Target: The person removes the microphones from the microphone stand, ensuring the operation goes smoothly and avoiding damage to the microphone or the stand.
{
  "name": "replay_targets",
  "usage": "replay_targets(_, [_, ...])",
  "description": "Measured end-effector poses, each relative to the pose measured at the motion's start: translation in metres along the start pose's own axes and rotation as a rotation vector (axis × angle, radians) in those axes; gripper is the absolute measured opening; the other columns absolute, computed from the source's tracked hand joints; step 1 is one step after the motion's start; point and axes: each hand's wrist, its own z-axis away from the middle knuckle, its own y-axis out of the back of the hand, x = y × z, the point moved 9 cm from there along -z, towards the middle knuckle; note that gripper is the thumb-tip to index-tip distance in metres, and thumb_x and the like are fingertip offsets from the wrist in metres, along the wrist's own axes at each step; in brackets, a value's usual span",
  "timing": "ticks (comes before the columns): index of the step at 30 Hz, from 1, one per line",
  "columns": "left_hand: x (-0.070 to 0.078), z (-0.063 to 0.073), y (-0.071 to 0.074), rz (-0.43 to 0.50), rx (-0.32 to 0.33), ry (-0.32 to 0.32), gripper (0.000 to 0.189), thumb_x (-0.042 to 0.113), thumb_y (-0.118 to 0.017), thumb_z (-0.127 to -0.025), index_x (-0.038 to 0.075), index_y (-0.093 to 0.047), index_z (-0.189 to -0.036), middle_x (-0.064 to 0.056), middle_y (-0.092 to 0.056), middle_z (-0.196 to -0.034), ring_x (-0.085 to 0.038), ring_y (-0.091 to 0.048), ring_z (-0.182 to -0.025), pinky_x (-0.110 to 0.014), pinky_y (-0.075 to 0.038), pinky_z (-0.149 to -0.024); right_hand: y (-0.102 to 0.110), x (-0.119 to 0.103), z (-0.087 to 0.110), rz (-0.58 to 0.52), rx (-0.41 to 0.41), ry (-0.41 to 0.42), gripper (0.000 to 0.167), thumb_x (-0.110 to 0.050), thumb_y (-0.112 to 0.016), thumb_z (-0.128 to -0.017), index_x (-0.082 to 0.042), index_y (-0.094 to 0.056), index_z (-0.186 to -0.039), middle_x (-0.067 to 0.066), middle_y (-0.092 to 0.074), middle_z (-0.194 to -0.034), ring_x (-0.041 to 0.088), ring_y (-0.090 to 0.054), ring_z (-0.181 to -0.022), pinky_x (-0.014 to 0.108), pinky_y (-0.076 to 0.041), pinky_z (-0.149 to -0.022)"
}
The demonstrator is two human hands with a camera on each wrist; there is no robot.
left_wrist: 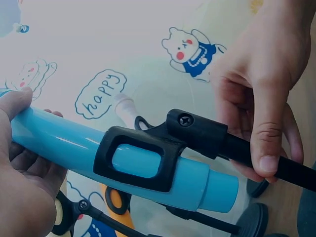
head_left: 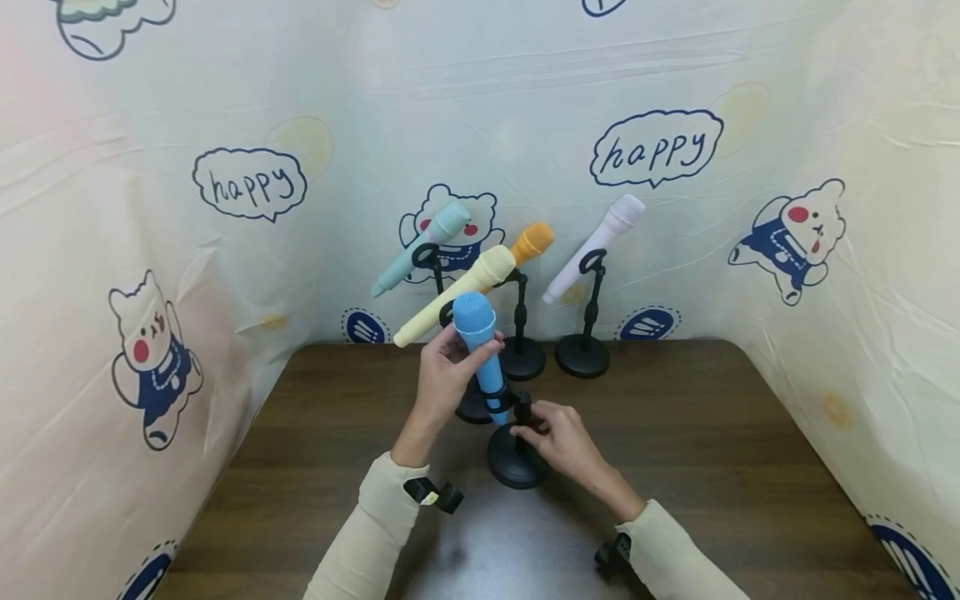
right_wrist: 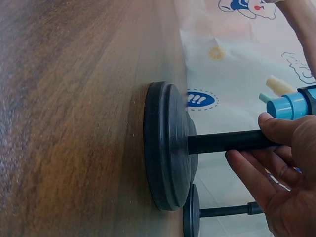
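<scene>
My left hand holds a blue microphone near its head, thumb on one side and fingers behind. The microphone's lower body passes through the black clip of a desk microphone stand, and its tail end sticks out below. With thumb and fingers, my right hand pinches the stand's pole under the clip. The stand's round black base is at the middle of the table, and the right wrist view shows it upright against the wood. The microphone leans, head up, in the head view.
Behind stand black stands bearing a teal microphone, a cream microphone, an orange microphone and a lilac microphone. They line the far part of the brown table. A printed cloth hangs around the back and sides.
</scene>
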Motion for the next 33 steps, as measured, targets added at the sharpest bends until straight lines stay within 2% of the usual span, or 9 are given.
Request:
replay_targets(6, [0.004,-0.003,0.000,-0.005,-0.007,-0.013,0.031,0.005,-0.072,-0.100,-0.004,-0.066,-0.128,-0.029,-0.075,-0.114,-0.012,-0.077,-0.105,-0.033,-0.059,-0.105,0.001,0.000,0.000,0.001,0.005,0.006,0.010,-0.015,-0.084,-0.093,-0.010,-0.078,-0.100,0.003,-0.077,-0.097,0.016,-0.078,-0.085,0.029,-0.065,-0.072])
replay_targets(14, [0.008,-0.006,0.001,0.002,-0.001,-0.038,0.028,0.002,-0.073,-0.099,-0.005,-0.068,-0.126,-0.022,-0.077,-0.112,-0.013,-0.078,-0.103,-0.034,-0.061,-0.102,0.001,0.000,0.000,0.006,0.008,0.006,0.011,-0.015,-0.084,-0.092,-0.009,-0.078,-0.099,0.004,-0.077,-0.096,0.018,-0.078,-0.084,0.037,-0.066,-0.072])
replay_targets(20, [0.008,-0.007,0.003,0.006,0.006,-0.018,0.029,0.004,-0.072,-0.100,-0.005,-0.067,-0.127,-0.018,-0.078,-0.111,-0.013,-0.078,-0.103,-0.034,-0.060,-0.103,-0.001,0.001,0.001,0.008,-0.005,-0.004,0.012,-0.015,-0.084,-0.093,-0.007,-0.079,-0.101,0.004,-0.078,-0.097,0.018,-0.078,-0.086,0.031,-0.066,-0.073])
replay_targets(24, [0.011,-0.007,0.007,0.004,0.029,0.003,0.033,0.006,-0.072,-0.101,-0.002,-0.065,-0.132,-0.012,-0.078,-0.112,-0.013,-0.078,-0.103,-0.035,-0.059,-0.106,-0.004,-0.001,0.001,-0.002,-0.012,-0.001,0.011,-0.015,-0.083,-0.094,-0.009,-0.078,-0.100,0.003,-0.077,-0.097,0.018,-0.078,-0.087,0.032,-0.066,-0.073])
replay_targets(28, [0.019,-0.012,0.011,0.029,0.060,0.012,0.034,0.008,-0.071,-0.102,-0.001,-0.064,-0.134,0.001,-0.078,-0.111,-0.014,-0.077,-0.103,-0.036,-0.058,-0.107,-0.004,-0.002,0.001,-0.007,-0.011,0.010,0.013,-0.016,-0.083,-0.094,-0.007,-0.079,-0.101,0.004,-0.078,-0.098,0.019,-0.078,-0.088,0.036,-0.066,-0.074])
replay_targets(33, [0.040,-0.025,0.016,0.069,0.103,-0.045,0.032,0.011,-0.068,-0.103,-0.003,-0.063,-0.132,0.005,-0.078,-0.109,-0.016,-0.077,-0.101,-0.040,-0.057,-0.108,0.000,0.000,0.001,0.026,0.018,0.022,0.013,-0.016,-0.085,-0.092,-0.007,-0.078,-0.098,0.003,-0.077,-0.095,0.018,-0.078,-0.085,0.027,-0.064,-0.072])
